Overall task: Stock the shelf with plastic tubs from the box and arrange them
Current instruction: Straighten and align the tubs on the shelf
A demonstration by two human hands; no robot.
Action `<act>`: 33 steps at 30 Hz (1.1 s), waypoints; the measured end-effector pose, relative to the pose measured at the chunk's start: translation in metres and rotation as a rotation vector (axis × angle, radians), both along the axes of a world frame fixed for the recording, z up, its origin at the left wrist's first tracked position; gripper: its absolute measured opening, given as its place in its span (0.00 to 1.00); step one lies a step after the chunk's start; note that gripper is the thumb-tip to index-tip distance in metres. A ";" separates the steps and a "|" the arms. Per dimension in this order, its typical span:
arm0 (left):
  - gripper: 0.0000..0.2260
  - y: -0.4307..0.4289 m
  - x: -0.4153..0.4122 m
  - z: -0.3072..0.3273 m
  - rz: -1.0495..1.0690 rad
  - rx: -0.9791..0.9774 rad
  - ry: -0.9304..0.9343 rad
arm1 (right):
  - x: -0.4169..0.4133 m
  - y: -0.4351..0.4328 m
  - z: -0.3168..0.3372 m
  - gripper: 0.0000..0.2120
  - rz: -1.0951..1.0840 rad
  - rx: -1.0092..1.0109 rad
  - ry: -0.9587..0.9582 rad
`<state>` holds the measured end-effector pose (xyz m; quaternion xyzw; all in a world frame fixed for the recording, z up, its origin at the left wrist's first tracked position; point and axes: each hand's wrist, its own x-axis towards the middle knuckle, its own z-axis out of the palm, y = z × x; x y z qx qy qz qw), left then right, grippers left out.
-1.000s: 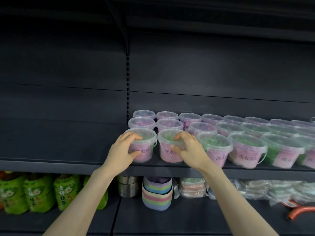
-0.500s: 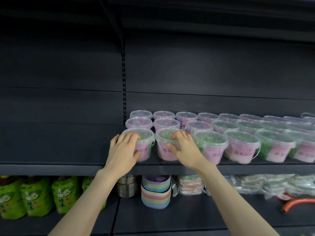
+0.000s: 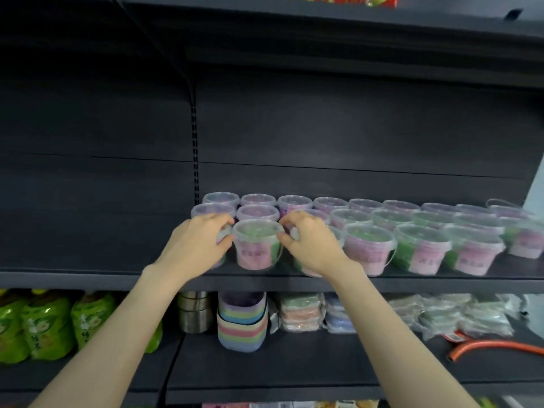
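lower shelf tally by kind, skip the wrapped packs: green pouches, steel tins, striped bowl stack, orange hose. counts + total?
Green pouches: 4 (one mostly hidden)
Steel tins: 2, stacked
Striped bowl stack: 1
Orange hose: 1
Total: 8

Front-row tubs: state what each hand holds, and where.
Left hand grips the leftmost tub near its rim; right hand grips the third tub likewise.
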<state>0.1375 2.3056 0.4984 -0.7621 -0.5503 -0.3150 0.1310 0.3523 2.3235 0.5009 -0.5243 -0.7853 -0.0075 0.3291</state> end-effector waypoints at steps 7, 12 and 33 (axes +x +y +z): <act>0.06 -0.069 0.125 -0.007 -0.104 0.083 -0.190 | 0.125 -0.072 0.000 0.10 -0.087 0.102 -0.038; 0.04 -0.092 0.198 -0.047 -0.096 -0.037 -0.201 | 0.197 -0.101 -0.028 0.13 -0.113 -0.013 -0.077; 0.16 0.054 0.188 -0.016 -0.131 -0.127 -0.206 | 0.196 0.046 -0.007 0.15 -0.010 -0.122 -0.062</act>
